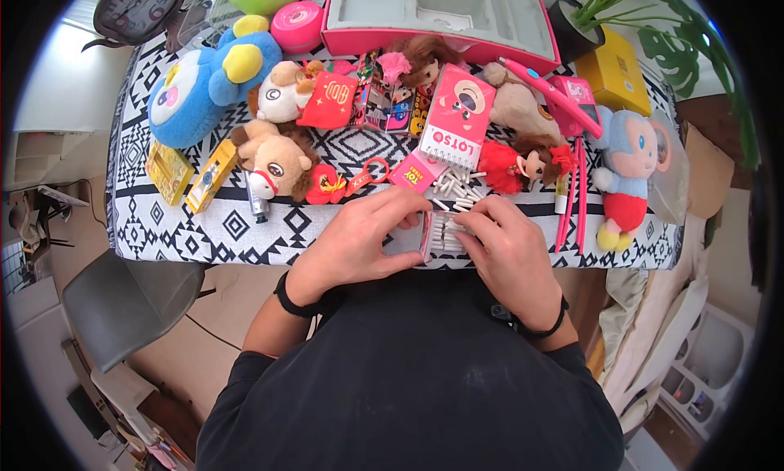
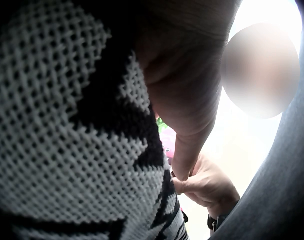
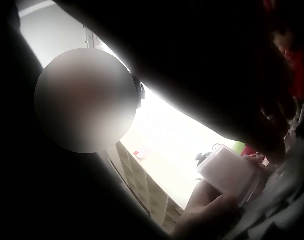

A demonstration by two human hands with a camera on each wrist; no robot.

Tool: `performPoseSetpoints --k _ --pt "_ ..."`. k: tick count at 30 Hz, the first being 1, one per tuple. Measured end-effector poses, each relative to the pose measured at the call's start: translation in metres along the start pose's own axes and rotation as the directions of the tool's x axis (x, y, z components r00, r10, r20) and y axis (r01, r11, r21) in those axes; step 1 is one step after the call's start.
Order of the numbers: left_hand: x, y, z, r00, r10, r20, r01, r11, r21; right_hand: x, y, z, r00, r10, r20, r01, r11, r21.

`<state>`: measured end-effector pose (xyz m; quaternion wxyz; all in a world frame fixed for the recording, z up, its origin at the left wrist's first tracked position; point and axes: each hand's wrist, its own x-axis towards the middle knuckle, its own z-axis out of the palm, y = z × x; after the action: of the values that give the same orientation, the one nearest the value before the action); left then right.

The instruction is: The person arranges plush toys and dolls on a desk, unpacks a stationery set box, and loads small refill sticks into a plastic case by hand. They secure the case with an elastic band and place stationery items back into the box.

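My left hand [image 1: 363, 234] grips a small clear plastic box [image 3: 228, 169] by its side, low over the front of the table. Inside it, short white sticks [image 1: 446, 237] lie side by side in rows. My right hand [image 1: 510, 250] bends its fingers over the box's other side, with thumb and forefinger pinching at the white sticks there. Just beyond the box lies a loose heap of the same sticks [image 1: 464, 195], beside a pink Toy Story card [image 1: 415, 173]. In the left wrist view, much is hidden behind the left hand [image 2: 187, 105] and cloth.
A pink Lotso notepad [image 1: 457, 116] and a red-dressed doll [image 1: 510, 167] lie past the heap. Plush toys, including a brown horse [image 1: 273, 162], crowd the left. Pink chopstick-like rods [image 1: 580, 201] and a blue-and-red plush [image 1: 627, 185] lie right. A large pink-edged box [image 1: 325, 38] stands behind.
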<state>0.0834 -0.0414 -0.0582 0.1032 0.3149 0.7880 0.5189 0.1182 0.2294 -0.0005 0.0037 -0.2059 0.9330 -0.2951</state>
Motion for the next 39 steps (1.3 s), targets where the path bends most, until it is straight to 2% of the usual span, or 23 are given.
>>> performPoseSetpoints --k 13,15,17,22,28,39 --pt "0.001 0.001 -0.001 1.000 -0.007 0.011 0.007 1.000 0.006 0.004 0.007 0.001 1.000 -0.018 -0.014 0.018 0.999 -0.028" --pt "0.001 0.001 -0.002 1.000 0.000 0.006 0.000 1.000 0.007 0.006 0.013 0.002 0.987 0.058 -0.148 -0.059 0.998 -0.002" --pt "0.002 0.001 -0.001 1.000 0.005 0.005 -0.005 1.000 0.005 0.008 0.019 0.002 0.978 0.087 -0.188 -0.093 0.995 -0.020" --pt "0.001 0.002 -0.002 1.000 0.016 0.000 -0.016 1.000 0.014 0.010 0.019 0.002 0.989 0.129 -0.078 -0.135 0.987 -0.085" --pt "0.001 0.000 0.000 1.000 0.019 -0.005 -0.019 1.000 0.014 0.012 0.020 0.004 0.991 0.129 -0.035 -0.134 0.975 -0.177" --pt "0.001 0.001 -0.001 1.000 0.008 0.001 -0.008 1.000 0.005 0.012 0.022 0.007 0.994 0.098 -0.053 -0.104 0.986 -0.127"
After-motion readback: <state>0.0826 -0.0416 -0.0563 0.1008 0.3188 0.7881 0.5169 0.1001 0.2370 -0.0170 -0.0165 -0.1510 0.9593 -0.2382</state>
